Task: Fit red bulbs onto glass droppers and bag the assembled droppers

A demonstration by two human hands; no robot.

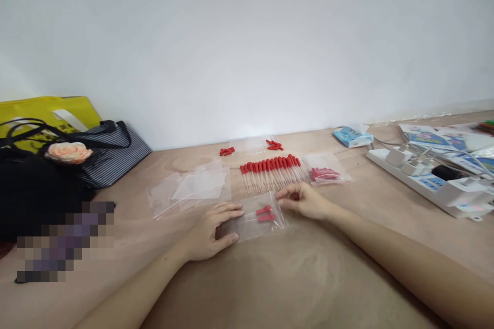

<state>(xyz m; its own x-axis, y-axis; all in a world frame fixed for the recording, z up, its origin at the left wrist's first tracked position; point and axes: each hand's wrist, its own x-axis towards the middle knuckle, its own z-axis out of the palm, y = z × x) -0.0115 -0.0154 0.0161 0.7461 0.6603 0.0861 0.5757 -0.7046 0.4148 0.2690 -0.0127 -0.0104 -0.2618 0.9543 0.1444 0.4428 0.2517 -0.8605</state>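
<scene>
A clear zip bag (250, 231) lies flat in front of me with red rubber bulbs (265, 214) on pale thin tubes inside, like droppers. My left hand (210, 231) rests at its left end, thumb and fingers spread and touching the plastic. At the bag's upper right corner, the thumb and fingers of my right hand (304, 202) are closed on the edge. Just beyond is a row of several red-bulbed droppers (270, 167), bulbs pointing away. A second zip bag (328, 168) holding red bulbs lies right of the row.
Flat clear bags (198, 185) overlap at left. Farther back are loose red bulbs (227, 151), another pile of red bulbs (274, 145) and pale tubes (253, 150). A power strip (417, 180) and tissue pack (352, 136) stand right; a striped bag (111, 157) stands left.
</scene>
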